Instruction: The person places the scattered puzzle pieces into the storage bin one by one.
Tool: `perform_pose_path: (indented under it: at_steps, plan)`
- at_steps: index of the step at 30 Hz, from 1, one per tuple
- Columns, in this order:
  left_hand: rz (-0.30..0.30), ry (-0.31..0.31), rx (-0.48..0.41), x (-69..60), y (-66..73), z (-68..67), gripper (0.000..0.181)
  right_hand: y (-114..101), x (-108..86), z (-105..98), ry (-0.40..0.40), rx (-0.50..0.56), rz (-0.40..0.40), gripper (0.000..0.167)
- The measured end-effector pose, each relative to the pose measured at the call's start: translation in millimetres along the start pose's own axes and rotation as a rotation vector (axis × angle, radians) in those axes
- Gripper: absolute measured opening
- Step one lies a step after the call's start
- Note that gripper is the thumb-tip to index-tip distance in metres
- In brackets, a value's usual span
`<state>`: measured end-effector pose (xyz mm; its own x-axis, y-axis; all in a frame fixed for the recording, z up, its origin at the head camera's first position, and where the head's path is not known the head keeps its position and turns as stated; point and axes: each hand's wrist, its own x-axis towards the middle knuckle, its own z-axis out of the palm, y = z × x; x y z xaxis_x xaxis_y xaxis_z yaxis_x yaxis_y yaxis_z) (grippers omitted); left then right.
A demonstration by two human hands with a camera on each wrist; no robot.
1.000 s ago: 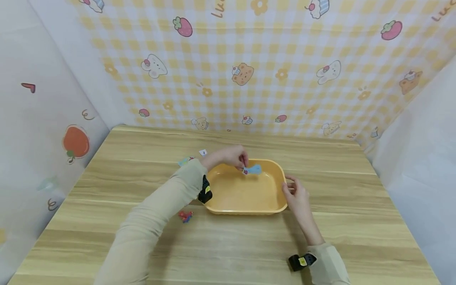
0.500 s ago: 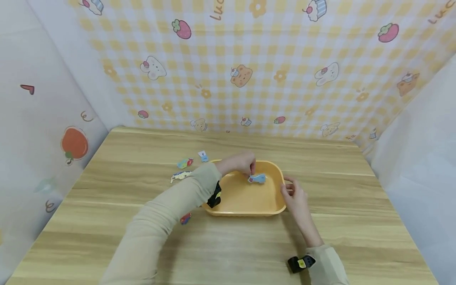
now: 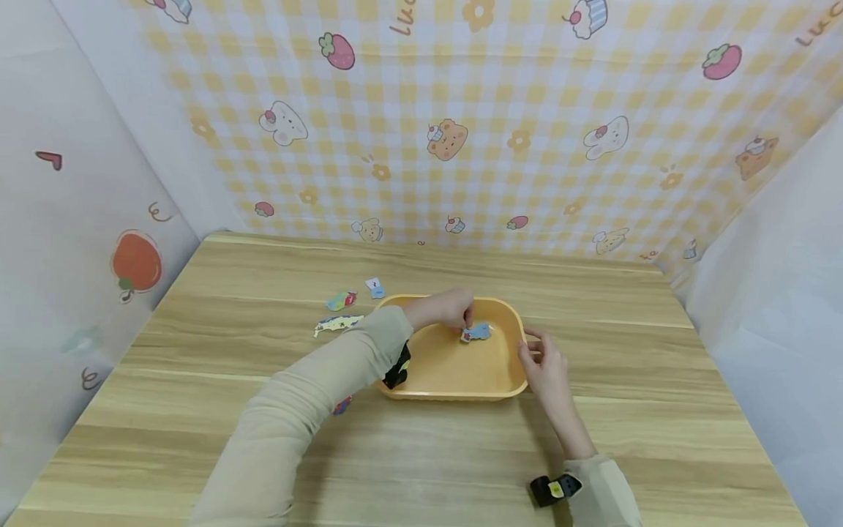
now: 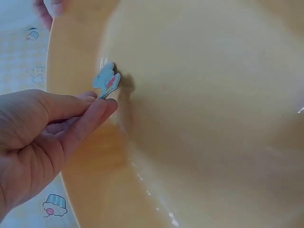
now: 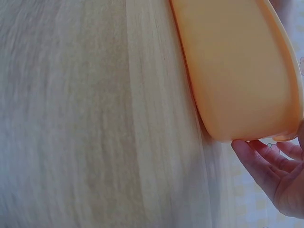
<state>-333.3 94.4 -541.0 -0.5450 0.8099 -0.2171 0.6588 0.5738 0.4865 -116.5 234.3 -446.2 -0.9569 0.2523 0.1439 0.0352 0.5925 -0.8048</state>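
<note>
My left hand [image 3: 453, 307] reaches over the left side of the yellow-orange plastic tray [image 3: 454, 372]. Between thumb and fingertips it pinches a small flat light-blue cutout piece [image 3: 479, 332] with a reddish mark, low inside the tray near its far wall. The left wrist view has that piece [image 4: 108, 80] upright at the fingertips; whether it touches the tray cannot be told. At the tray's right end, my right hand [image 3: 548, 366] grips the rim, thumb on top and fingers outside. In the right wrist view these fingers [image 5: 251, 154] lie against the outer wall.
Left of the tray lie several flat colourful cutouts: a white-and-blue one [image 3: 375, 288], a green-and-red one [image 3: 342, 301], a long pale-yellow one [image 3: 338, 323] and a red-and-blue one [image 3: 342, 405], partly behind the left sleeve. A patterned cloth [image 3: 395, 146] hangs behind the wooden table [image 3: 626, 329].
My left hand has moved slightly right and down into the tray with the light-blue piece, which sits lower and is turned a little. The right hand stays on the rim.
</note>
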Motion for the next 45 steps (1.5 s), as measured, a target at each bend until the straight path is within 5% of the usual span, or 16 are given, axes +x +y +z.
perform_pose_path:
  at_steps: [3,5,11,15,22,27,34,45]
  plan:
    - [0.086,0.010,0.076,68.4,-76.7,53.0,0.022,0,-0.2,0,0.004,0.003,0.000,0.029]
    - [0.078,-0.018,0.092,41.2,-47.0,32.8,0.024,0,-0.1,0,0.005,0.007,0.004,0.029]
    - [-0.001,-0.133,-0.047,-82.2,77.5,-67.0,0.017,0,1.0,1,0.004,0.005,0.003,0.030]
    - [0.010,-0.116,-0.118,-115.8,100.1,-92.1,0.014,0,1.1,2,0.005,0.006,0.009,0.029]
    - [0.097,0.032,-0.247,-131.1,85.6,-114.1,0.020,-1,0.8,1,0.013,0.007,0.022,0.029]
    - [0.025,0.172,-0.328,-142.5,68.3,-134.6,0.021,-2,0.9,0,0.021,0.006,0.017,0.029]
    - [-0.044,0.332,-0.403,-154.3,37.5,-142.1,0.019,-3,0.9,1,0.013,0.002,0.024,0.029]
    - [-0.198,0.353,-0.391,-166.3,15.9,-144.7,0.025,-1,0.4,1,0.007,0.007,0.044,0.029]
